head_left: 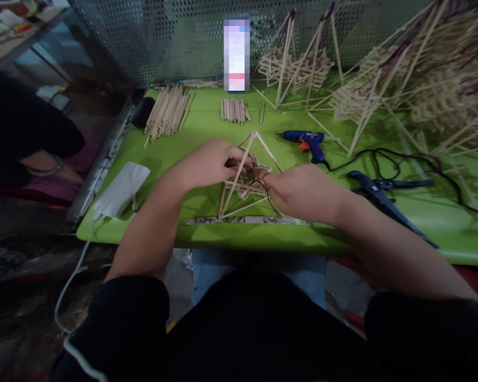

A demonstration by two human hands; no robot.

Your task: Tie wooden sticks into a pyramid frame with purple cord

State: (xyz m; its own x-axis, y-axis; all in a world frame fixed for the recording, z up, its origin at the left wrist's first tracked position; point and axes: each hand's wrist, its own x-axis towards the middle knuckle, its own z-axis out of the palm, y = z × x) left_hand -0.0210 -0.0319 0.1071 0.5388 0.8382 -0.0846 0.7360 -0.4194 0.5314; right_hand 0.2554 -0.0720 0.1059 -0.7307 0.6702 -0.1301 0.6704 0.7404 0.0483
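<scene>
A small pyramid-shaped frame of thin wooden sticks [236, 185] stands on the green table in front of me, with a lattice of shorter sticks inside it. My left hand [213, 163] reaches to its upper left side, fingers bent together behind one slanting stick. From the right, my right hand [302, 193] pinches a dark purple cord [267, 192] beside the lattice; the cord hangs down in a loop. The left fingertips are partly hidden by the frame, and what they grip is too small to make out.
A blue glue gun [308, 140] and dark pliers-like cutters [382, 193] lie to the right. Finished-looking stick frames [366, 101] crowd the back right. Stick bundles [167, 112], a phone [236, 55] and a white power bank [121, 190] are around. Another person's arm [43, 162] is at left.
</scene>
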